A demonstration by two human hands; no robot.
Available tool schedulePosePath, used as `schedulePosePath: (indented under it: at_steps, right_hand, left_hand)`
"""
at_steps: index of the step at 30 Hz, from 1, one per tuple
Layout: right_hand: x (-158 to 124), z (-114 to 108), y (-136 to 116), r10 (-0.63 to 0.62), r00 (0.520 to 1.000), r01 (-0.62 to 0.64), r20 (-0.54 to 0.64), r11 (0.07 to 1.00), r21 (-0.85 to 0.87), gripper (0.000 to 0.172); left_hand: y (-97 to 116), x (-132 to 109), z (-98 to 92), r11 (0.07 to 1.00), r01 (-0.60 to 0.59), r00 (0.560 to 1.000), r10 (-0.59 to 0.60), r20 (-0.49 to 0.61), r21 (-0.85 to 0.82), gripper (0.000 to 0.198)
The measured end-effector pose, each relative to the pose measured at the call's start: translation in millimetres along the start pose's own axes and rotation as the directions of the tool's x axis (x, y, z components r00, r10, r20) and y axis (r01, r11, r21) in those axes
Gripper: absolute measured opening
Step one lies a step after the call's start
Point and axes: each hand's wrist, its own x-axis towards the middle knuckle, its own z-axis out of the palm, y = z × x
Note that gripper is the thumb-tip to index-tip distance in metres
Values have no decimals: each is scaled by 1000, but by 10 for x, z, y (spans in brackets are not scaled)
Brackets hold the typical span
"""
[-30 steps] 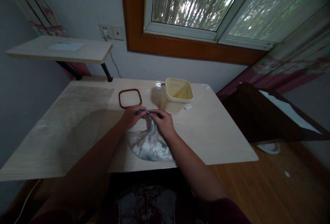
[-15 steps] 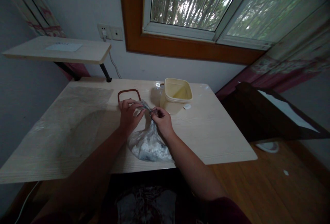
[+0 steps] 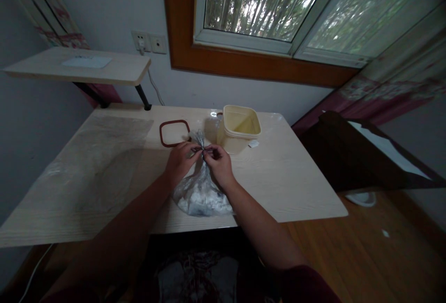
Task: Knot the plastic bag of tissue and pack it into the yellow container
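Note:
A clear plastic bag (image 3: 201, 194) holding white material lies on the pale wooden table (image 3: 296, 182) near its front edge. Its gathered neck rises between my hands. My left hand (image 3: 180, 160) pinches the neck from the left, fingers closed on the plastic. My right hand (image 3: 216, 162) pinches the same neck from the right, fingertips touching those of the left. A twisted tuft of plastic sticks up just above both hands.
A cream square plastic container (image 3: 239, 128) stands open behind my right hand. A brown-rimmed lid (image 3: 174, 132) lies flat behind my left hand. A clear sheet (image 3: 101, 154) covers the table's left part. A shelf (image 3: 80, 67) and a wall socket (image 3: 149, 42) are at the back left; a dark cabinet (image 3: 351, 154) stands to the right.
My left hand had opened and lifted off the bag's neck half a second ago; now it is back, pinching the neck against my right hand. The bag's tuft stands more upright.

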Motion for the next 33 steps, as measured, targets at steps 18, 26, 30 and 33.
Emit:
schedulePosePath:
  at_steps: [18,26,30,33]
  right_hand:
    - [21,-17,6,-31,996,35,84,998,-44,26]
    - [54,8,-47,27,996,-24,82,999,-29,23]
    - [55,10,-75,44,994,-42,105,999,-22,21]
    - [58,0,-66,51,991,-49,124,999,-18,21]
  left_hand:
    - [-66,11,-4,993,-115,990,116,79,-12,12]
    - [-44,15,55,997,-37,999,39,29,-64,12]
    - [-25,30,55,988,93,995,-87,53,-121,11]
    - [-40,47,63,957,207,977,-192,93,-203,13]
